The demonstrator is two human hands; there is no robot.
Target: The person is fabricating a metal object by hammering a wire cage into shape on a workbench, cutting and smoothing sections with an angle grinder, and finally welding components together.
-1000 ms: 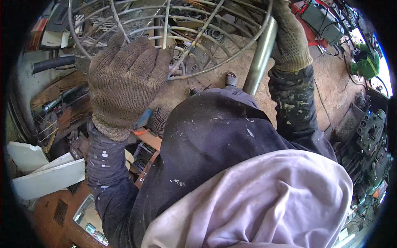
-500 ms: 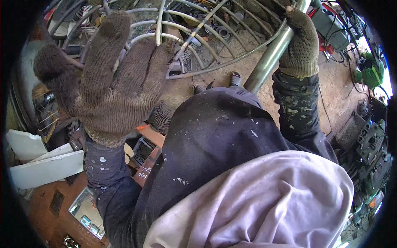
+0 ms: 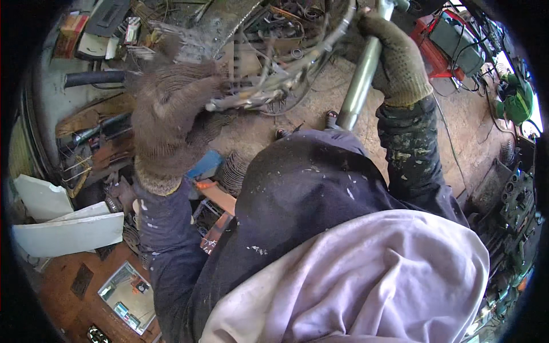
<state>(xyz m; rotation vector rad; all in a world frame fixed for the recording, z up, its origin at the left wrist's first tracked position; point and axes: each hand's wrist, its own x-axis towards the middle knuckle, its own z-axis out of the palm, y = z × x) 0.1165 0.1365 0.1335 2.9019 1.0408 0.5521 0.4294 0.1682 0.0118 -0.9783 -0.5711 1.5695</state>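
Left hand (image 3: 168,123): at 10 o'clock, gloved fingers closed on wire frame (image 3: 274,80).
Right hand (image 3: 394,54): at 1 o'clock, wrapped round metal pipe (image 3: 357,86).
Progress: frame lifted, held edge-on overhead; not set down.

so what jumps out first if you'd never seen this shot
Two knitted work gloves raised high: the left hand grips the rim of a blurred wire frame at upper centre, and the right hand clasps a grey metal pipe at upper right. A pale lilac hood fills the lower foreground.
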